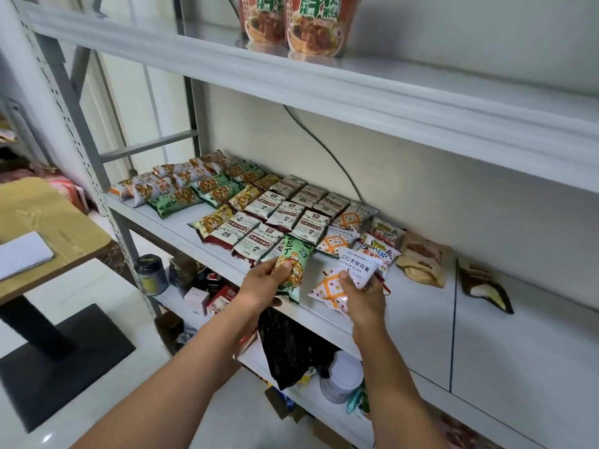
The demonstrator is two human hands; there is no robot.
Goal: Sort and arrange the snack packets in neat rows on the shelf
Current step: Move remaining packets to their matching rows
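Several snack packets lie in slanting rows on the middle white shelf, grouped by colour from silver-orange at the far left to white-and-red in the middle. My left hand grips a green packet just above the shelf's front edge. My right hand pinches a white packet with an orange lattice pattern, lifted at its upper end over the shelf. More orange-lattice packets and two yellow-lettered ones lie behind it.
A brown paper pouch and a dark brown pouch lie apart on the shelf's right half. Two orange noodle bags stand on the upper shelf. Boxes, a black bag and tins fill the lower shelf. A table stands at left.
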